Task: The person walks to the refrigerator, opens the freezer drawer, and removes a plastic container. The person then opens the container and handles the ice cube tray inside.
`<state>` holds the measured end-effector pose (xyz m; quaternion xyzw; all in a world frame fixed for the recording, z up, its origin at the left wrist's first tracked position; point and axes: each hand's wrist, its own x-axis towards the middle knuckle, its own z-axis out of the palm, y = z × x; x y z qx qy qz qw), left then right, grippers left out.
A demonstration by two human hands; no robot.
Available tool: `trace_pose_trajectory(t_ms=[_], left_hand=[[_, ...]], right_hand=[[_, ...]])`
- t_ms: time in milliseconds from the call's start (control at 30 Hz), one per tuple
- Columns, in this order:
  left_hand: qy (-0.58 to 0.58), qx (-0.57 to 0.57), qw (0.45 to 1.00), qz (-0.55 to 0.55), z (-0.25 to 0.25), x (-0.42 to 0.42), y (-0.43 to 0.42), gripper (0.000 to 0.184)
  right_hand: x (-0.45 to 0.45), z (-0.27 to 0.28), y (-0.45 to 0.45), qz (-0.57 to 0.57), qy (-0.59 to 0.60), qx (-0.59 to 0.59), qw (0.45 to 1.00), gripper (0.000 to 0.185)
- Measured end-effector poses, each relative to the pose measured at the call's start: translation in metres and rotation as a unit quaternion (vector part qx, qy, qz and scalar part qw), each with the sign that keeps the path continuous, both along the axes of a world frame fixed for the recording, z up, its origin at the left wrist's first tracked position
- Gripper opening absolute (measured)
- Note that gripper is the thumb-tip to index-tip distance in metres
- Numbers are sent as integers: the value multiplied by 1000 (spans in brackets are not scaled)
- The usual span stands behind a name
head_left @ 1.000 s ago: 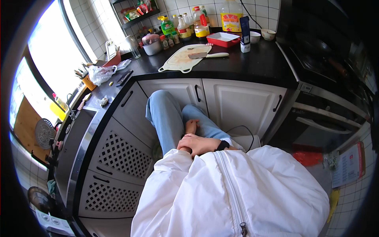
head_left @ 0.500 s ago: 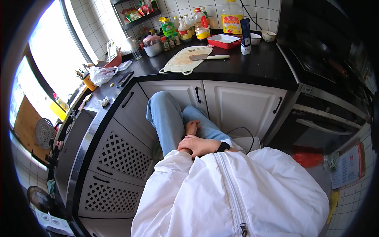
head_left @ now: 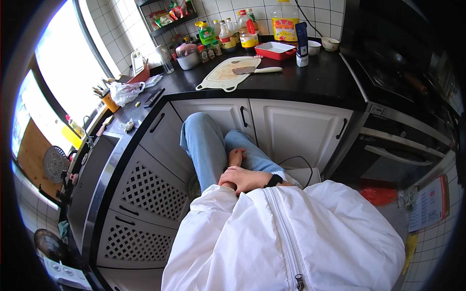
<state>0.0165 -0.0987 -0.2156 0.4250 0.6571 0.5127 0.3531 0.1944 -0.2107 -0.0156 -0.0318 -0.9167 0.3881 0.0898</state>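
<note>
My right hand (head_left: pixel 248 179), with a black band on its wrist, is closed around my left wrist. Farther forward, my left hand (head_left: pixel 236 156) rests between the blue-jeaned thighs (head_left: pixel 204 140); its fingers are mostly hidden, and I see nothing held in it. On the black counter, a white cutting board (head_left: pixel 221 77) carries a knife (head_left: pixel 264 70) with a pale handle. Behind and right of the board sits a red tray (head_left: pixel 275 50) with a white inside. A dark blue and white tube (head_left: pixel 302 46) stands upright beside the tray.
Bottles (head_left: pixel 226 36) and a large oil jug (head_left: pixel 285 24) line the back wall. Two small bowls (head_left: pixel 330 44) are near the tray. A plastic bag (head_left: pixel 125 92) lies left, by the window. The stove and oven (head_left: pixel 395 153) are right. White cabinet doors (head_left: pixel 298 126) face my knees.
Since the first frame, the counter and its objects have shifted very slightly in view. My hands keep the same pose.
</note>
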Motion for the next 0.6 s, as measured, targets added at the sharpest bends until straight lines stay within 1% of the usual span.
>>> trace_pose_trajectory(t_ms=[333, 500, 600], left_hand=[[3, -3, 1000, 4, 2, 1, -1, 29], [4, -4, 1000, 6, 2, 1, 0, 29], [11, -24, 1000, 7, 1, 0, 1, 29]], right_hand=[[-11, -18, 5, 11, 17, 7, 1000, 56], [-2, -3, 0, 3, 9, 3, 1000, 56], [2, 3, -2, 0, 4, 0, 1000, 56]])
